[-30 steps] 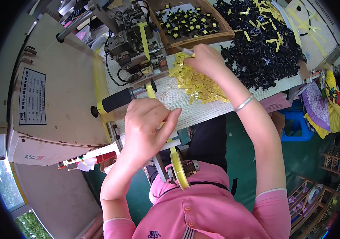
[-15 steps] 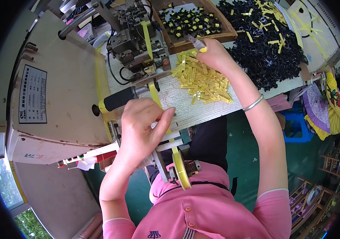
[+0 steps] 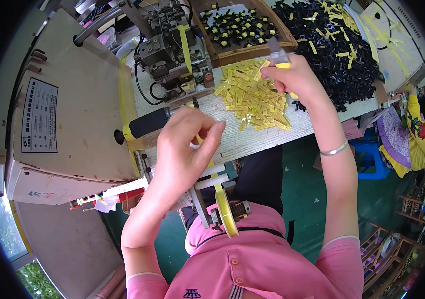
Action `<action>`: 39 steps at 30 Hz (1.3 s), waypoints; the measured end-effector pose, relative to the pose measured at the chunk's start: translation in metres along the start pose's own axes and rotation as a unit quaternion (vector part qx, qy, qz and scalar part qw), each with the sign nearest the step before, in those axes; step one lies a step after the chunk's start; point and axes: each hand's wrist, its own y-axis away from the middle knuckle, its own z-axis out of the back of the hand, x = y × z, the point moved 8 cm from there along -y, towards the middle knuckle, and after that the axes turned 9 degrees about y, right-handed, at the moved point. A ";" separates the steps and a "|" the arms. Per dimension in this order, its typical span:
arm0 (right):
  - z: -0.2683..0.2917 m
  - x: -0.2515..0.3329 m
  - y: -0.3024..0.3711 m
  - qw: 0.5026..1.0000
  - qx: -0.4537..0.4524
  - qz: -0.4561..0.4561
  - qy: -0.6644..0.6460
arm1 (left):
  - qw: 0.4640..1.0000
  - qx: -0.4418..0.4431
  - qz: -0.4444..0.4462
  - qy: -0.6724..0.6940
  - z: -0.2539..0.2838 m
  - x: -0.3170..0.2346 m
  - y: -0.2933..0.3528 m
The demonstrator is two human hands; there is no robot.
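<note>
Near the middle of the worktop (image 3: 237,144), in front of the wooden tray (image 3: 255,54), lies the heap of short yellow strips (image 3: 252,102), flat, glossy in spots and piled at every angle. Your right hand (image 3: 296,77) is over the heap's right side, back of the hand up, its fingers curled in and clamped on a small tool (image 3: 277,54). The tool's blurred grey tip points away from you toward the tray's near right corner, and a yellow part shows by your knuckles. One strip lies at your fingertips; you cannot tell from this view whether they pinch it.

Your left hand (image 3: 182,142) is bent at the wrist above the worktop's front edge, toward its left end, fingers curled and thumb reaching right, apart from the index knuckle. Its fingertips are hidden, so whether they grip anything cannot be told. Just beyond it is a black padded roller (image 3: 148,123).

Below the front edge hangs a reel of yellow tape (image 3: 225,212). A metal press (image 3: 165,62) stands farther back at the left, and loose black pieces (image 3: 339,74) cover the right end.
</note>
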 end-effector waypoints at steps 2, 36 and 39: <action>-0.004 0.016 0.019 0.998 0.008 0.014 -0.055 | 0.998 -0.019 0.047 0.030 -0.008 0.003 -0.007; -0.075 0.046 0.077 0.980 0.075 0.132 -0.129 | 0.921 -0.068 0.238 0.300 -0.003 0.042 0.003; -0.086 0.046 0.080 0.975 0.095 0.128 -0.157 | 0.938 -0.069 0.213 0.263 0.006 0.043 0.001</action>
